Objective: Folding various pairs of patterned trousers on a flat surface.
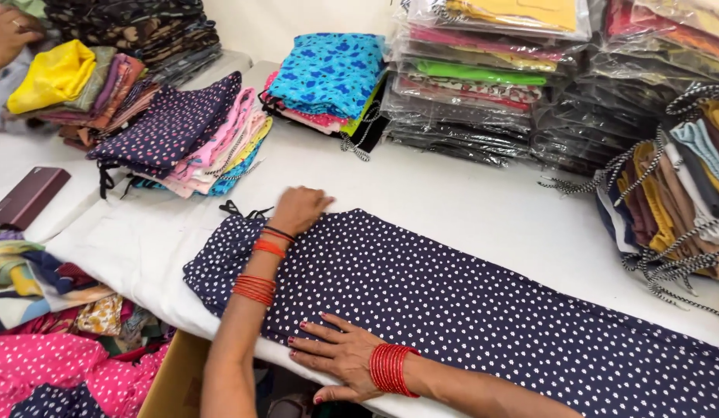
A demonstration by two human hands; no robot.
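**Both hands flat on the dotted navy cloth**

So the person has a long navy cloth (468, 310) with small white dots spread across the white table (468, 201), running from the left-middle down toward the bottom right corner. The left hand (299, 209) sits on the cloth's far-left end, near the black drawstring (239, 210) poking out there; fingers look curled down, pressing the cloth rather than pinching it, though I can't really tell if anything is gripped underneath. The right hand (336, 354) lies open, fingers spread, palm down on the cloth's near edge by the table rim. Red bangles on both wrists.

Around it: a stack of folded printed pieces (181, 135) just behind the cloth to the left, a blue floral pile (328, 73) further back, bagged garments (483, 77) stacked along the wall, and another pile with striped cords (677, 186) on the right. A dark red box (27, 197) lies at far left, and someone else's hand (7, 35) shows in the top left corner.
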